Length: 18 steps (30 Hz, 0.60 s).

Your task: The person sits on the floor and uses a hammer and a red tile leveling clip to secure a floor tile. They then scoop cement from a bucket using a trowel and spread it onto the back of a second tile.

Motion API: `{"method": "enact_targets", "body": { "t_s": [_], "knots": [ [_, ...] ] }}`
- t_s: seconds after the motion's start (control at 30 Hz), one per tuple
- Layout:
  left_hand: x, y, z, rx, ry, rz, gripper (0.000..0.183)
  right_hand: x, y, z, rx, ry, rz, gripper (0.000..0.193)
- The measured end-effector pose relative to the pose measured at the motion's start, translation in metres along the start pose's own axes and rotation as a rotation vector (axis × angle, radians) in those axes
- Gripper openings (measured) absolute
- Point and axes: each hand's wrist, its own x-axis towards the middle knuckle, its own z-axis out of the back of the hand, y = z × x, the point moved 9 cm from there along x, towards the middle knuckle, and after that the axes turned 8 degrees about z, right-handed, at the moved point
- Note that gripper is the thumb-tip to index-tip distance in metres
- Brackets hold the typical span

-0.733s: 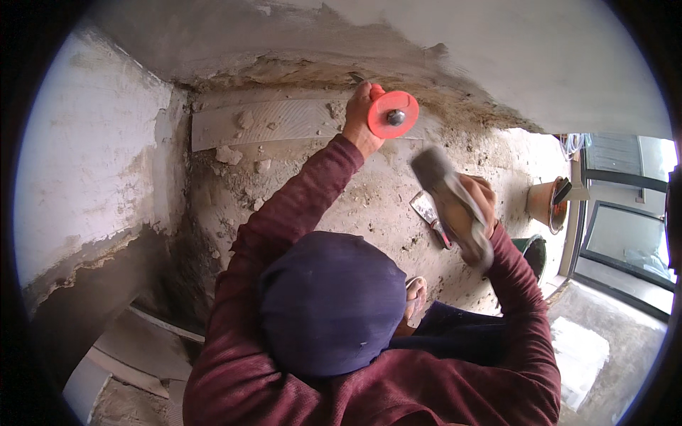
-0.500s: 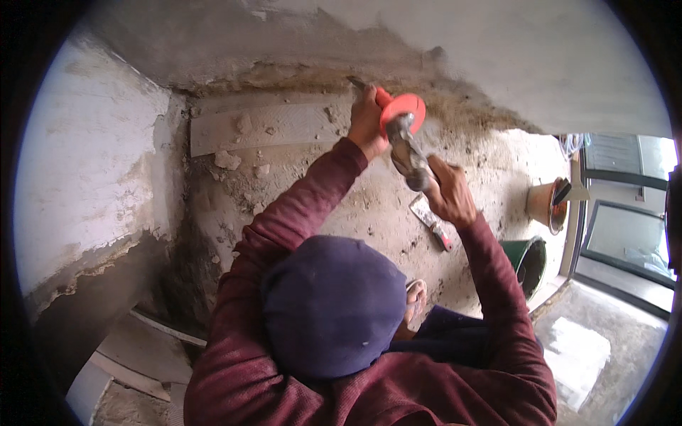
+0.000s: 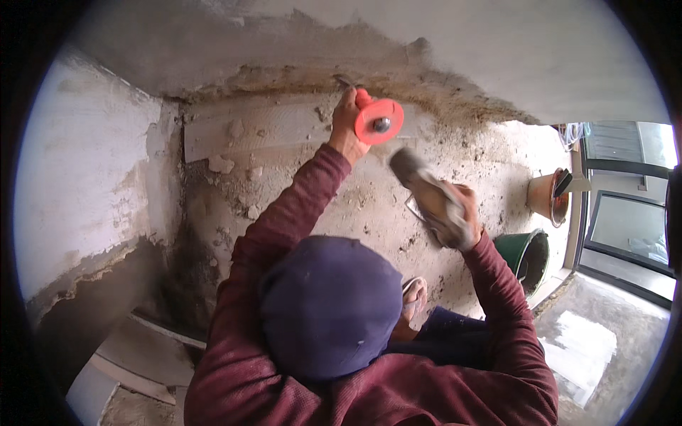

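My left hand [image 3: 345,129] is wrapped round a chisel [image 3: 392,113] with a round red hand guard. The metal striking end shows in the middle of the guard. Beyond my fingers, the chisel's blade meets the rough, broken strip at the foot of the wall [image 3: 298,77]. In my closed right hand [image 3: 469,211] is a heavy metal hammer [image 3: 435,193], smeared by motion. Its head hangs apart from the chisel, lower and to the right. Below the hammer, a flat-bladed tool on the floor is mostly hidden.
Plaster rubble [image 3: 222,165] and a pale board [image 3: 227,128] lie along the wall's foot. To the right stand a green bucket [image 3: 517,250] and an orange-brown bucket [image 3: 543,193] with a tool across it. A damaged white wall [image 3: 92,156] rises on the left.
The hammer has swung back from the chisel's guard, down and to the right, with my right hand. My left hand keeps its grip on the chisel, a little further left in the picture.
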Motion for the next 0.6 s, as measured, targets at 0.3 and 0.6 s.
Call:
{"method": "enact_targets", "body": {
  "t_s": [0.3,0.6],
  "knots": [
    [0.006,-0.004,0.003,0.082,0.059,-0.001,0.025,-0.014,-0.024,0.015,0.063,0.002,-0.479,0.040],
    [0.028,-0.001,0.008,0.008,0.128,0.043,0.026,0.018,-0.025,-0.005,-0.132,0.020,-0.262,0.034]
  ]
}}
